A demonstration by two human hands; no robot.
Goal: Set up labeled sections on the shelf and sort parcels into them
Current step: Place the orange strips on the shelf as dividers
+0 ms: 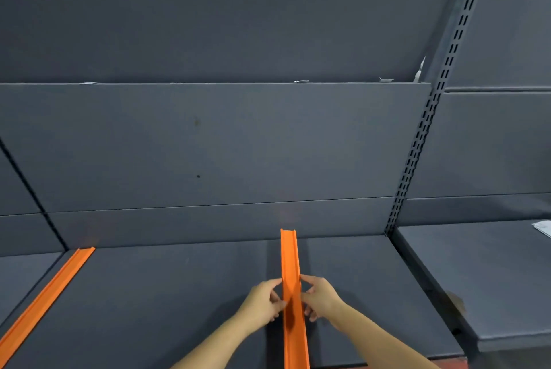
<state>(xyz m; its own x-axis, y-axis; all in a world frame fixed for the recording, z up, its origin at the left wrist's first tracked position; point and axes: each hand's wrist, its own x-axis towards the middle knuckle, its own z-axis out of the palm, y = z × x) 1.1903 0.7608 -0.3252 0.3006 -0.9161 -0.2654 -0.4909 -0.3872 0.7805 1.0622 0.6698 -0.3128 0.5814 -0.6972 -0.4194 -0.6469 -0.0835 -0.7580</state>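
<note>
Left hand (262,303) and right hand (320,298) pinch orange divider (293,294) from both sides on shelf (179,294). Uneven push may skew it; far-end contact with back panel (208,145) unclear.

Wide lane on shelf deck (179,294) btwn left orange divider (47,297) and centre orange divider (293,267), open front to back. Right of centre orange divider, a narrower strip up to slotted upright (417,145). Back panel (208,145) shuts off the rear. Left grip (262,301) & right grip (320,298) pinch centre orange divider's sides, blocking its near part.
</note>
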